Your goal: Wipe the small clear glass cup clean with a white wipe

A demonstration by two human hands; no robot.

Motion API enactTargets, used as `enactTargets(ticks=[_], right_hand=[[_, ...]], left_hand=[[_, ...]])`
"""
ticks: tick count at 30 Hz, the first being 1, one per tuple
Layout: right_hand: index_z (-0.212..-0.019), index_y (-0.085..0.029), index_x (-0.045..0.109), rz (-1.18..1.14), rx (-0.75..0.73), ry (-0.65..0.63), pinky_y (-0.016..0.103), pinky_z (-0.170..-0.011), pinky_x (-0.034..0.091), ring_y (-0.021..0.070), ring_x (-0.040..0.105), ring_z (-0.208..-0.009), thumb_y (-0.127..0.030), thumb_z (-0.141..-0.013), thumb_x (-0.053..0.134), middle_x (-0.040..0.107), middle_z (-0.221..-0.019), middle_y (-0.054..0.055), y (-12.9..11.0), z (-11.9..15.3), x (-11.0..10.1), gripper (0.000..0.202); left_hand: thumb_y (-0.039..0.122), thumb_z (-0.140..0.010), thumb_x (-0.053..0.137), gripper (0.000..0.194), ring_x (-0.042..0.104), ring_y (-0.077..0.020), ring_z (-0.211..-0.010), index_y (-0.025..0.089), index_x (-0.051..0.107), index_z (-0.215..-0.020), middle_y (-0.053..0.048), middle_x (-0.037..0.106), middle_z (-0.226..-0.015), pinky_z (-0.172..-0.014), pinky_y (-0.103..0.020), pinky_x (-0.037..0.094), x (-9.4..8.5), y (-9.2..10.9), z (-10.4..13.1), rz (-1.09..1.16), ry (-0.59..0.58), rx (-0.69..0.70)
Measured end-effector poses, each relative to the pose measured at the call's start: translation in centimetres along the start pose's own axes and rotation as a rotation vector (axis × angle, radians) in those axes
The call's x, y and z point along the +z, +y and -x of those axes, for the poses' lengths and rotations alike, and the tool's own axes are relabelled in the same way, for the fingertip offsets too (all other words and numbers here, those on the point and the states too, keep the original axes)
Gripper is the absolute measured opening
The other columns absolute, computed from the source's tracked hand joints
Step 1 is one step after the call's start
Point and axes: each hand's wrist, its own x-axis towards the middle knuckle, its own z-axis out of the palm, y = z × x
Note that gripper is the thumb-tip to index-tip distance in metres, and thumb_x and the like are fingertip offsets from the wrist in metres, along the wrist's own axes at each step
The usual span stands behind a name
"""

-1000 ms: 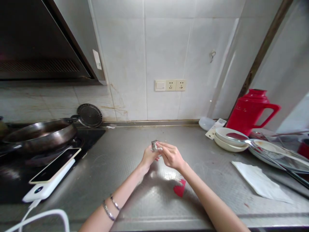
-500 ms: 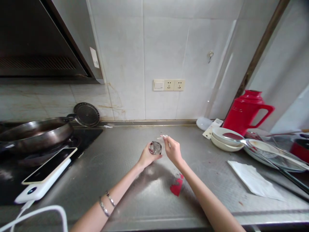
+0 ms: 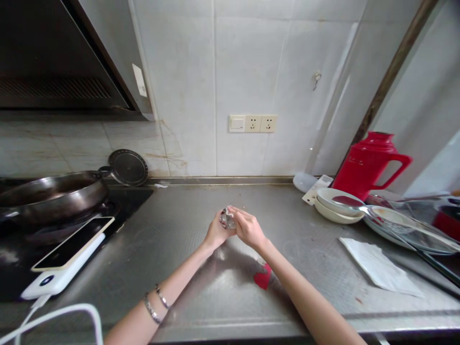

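On my head feed, a small clear cup point(image 3: 223, 218), round-mouthed and glassy with grey glints, is held over the middle of the counter point(image 3: 187, 206). The counter is brushed-looking metal, finely textured; a flat, ragged-edged red patch point(image 3: 262, 278) lies on it, nearer me. Farther right: a creased white paper napkin point(image 3: 377, 266) and a glossy red thermos jug point(image 3: 370, 165).

Pose: the left hand point(image 3: 216, 234) wraps the cup from the left, gripping it. The right hand point(image 3: 250, 229) meets it from the right, fingers bunched at the cup's mouth; I cannot tell what, if anything, they pinch. Both forearms reach forward and converge.

Versus half a second ago: the right hand, then apart from the cup with a whitish bit at its fingertips, is now against it. The left keeps its hold.
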Motion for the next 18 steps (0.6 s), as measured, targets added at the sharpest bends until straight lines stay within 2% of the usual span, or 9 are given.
enactTargets(ticks=[4,11,15,18], right_hand=[[-0.124,-0.016,0.051,-0.028,-0.026,0.020,0.036,-0.089,0.055,0.0214,0.061,-0.111,-0.009,-0.089,0.036,0.067,-0.111,0.014,-0.5,-0.2,-0.2,0.039],[-0.127,-0.015,0.049,-0.065,-0.095,0.013,0.039,-0.093,0.053,0.0214,0.058,-0.115,-0.009,-0.089,0.035,0.067,-0.111,0.014,-1.1,-0.3,-0.3,0.042],[-0.124,-0.015,0.051,-0.069,-0.175,0.030,0.039,-0.091,0.054,0.0218,0.059,-0.114,-0.009,-0.087,0.036,0.069,-0.107,0.013,-1.0,-0.3,-0.5,0.040],[-0.117,-0.015,0.054,-0.092,-0.201,0.045,0.037,-0.089,0.055,0.0214,0.061,-0.110,-0.008,-0.086,0.038,0.070,-0.104,0.014,-1.3,-0.3,-0.7,0.036]], left_hand=[[0.017,-0.049,0.078,0.056,0.057,-0.0111,-0.063,0.016,0.053,-0.099,0.002,0.064,-0.076,-0.058,-0.021,0.043,-0.2,0.4,0.0,0.047,-0.011,0.017],[0.028,-0.056,0.075,0.044,0.051,-0.0098,-0.051,0.015,0.057,-0.094,0.004,0.059,-0.063,-0.042,-0.018,0.037,-0.5,0.6,0.0,0.013,-0.043,-0.046],[0.026,-0.059,0.071,0.035,0.053,-0.0100,-0.052,0.015,0.059,-0.090,0.003,0.061,-0.064,-0.041,-0.018,0.040,-0.8,0.6,-0.2,0.045,-0.091,-0.053],[0.023,-0.058,0.070,0.036,0.051,-0.0092,-0.049,0.015,0.057,-0.091,0.005,0.059,-0.059,-0.042,-0.018,0.040,-0.9,0.5,-0.2,0.091,-0.082,-0.075]])
